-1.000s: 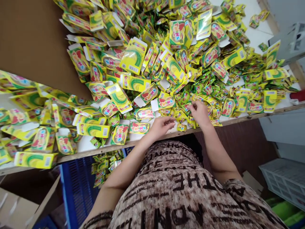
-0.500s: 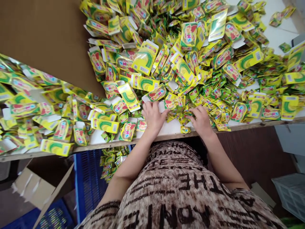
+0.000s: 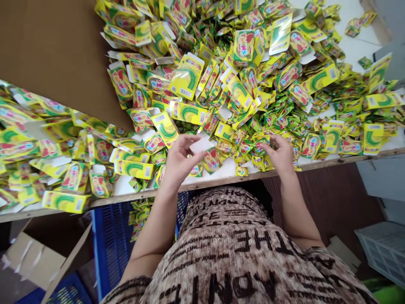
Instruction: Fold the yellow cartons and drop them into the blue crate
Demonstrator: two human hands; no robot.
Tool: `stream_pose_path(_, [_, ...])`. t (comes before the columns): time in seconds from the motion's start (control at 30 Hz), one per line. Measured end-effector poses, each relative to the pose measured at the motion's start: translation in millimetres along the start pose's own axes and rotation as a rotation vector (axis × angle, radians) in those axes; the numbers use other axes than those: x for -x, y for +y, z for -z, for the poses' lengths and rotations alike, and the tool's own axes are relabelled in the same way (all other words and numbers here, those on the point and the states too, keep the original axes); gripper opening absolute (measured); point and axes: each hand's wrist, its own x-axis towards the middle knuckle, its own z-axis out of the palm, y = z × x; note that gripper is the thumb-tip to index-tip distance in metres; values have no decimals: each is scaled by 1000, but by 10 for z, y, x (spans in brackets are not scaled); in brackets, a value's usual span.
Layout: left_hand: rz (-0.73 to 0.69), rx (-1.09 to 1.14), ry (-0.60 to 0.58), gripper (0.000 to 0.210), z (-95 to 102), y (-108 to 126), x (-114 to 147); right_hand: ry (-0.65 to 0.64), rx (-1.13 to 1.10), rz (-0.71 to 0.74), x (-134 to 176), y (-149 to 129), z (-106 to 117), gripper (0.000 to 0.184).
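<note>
My left hand (image 3: 182, 162) is closed on a small yellow-green carton (image 3: 211, 159) by its open end, where a white flap sticks out. The carton is tilted, slightly blurred, and held just above the white tabletop. To its right, my right hand (image 3: 280, 154) has its thumb and fingers curled round a small wrapped candy packet (image 3: 262, 142) at the near edge of the heap. Loose candy packets (image 3: 242, 171) lie between the hands. Printed cartons (image 3: 186, 76), several with open ends, are piled beyond both hands.
A large brown cardboard panel (image 3: 60, 55) stands at the upper left, over the cartons. The wooden table edge (image 3: 221, 180) runs close to my body. Below it are a blue crate (image 3: 112, 249), an open cardboard box (image 3: 38, 261) and a clear plastic crate (image 3: 382, 249).
My left hand has moved left and picked up a carton, which is now lifted and turned. My right hand has shifted to the right among the candy packets. The view has turned slightly.
</note>
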Motion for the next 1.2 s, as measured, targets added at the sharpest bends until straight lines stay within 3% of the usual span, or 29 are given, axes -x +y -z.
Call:
stream_pose_path(0.13, [89,56,-128,46,-186,-273,226,-36,73,38,36,-35,8,42])
stream_pose_path(0.23, [142,210,-127,53,-409,-507,334,36,18,79,71,-71,106,37])
stream_pose_path(0.37, [185,311,-90,43,-494,-602,353,61,-203,-3,83,-252,223,34])
stream_pose_path(0.47, [189,324,-142,45,-503,-574,338,-3,-375,8,129,-594,55,31])
stream_pose_path(0.57, [197,352,-172,50,-545,-551,345,-35,-438,118,266,-944,-303,23])
stream_pose_path(0.7, [221,384,-142,44,-584,-557,372,-170,-285,390,445,-1088,-597,13])
stream_pose_path(0.93, [241,368,-136,38,-590,-562,367,-451,-33,543,286,-1055,-318,31])
stream_pose_path(1.2, [264,461,-154,39,-590,-563,407,-539,21,661,204,-1110,-293,8])
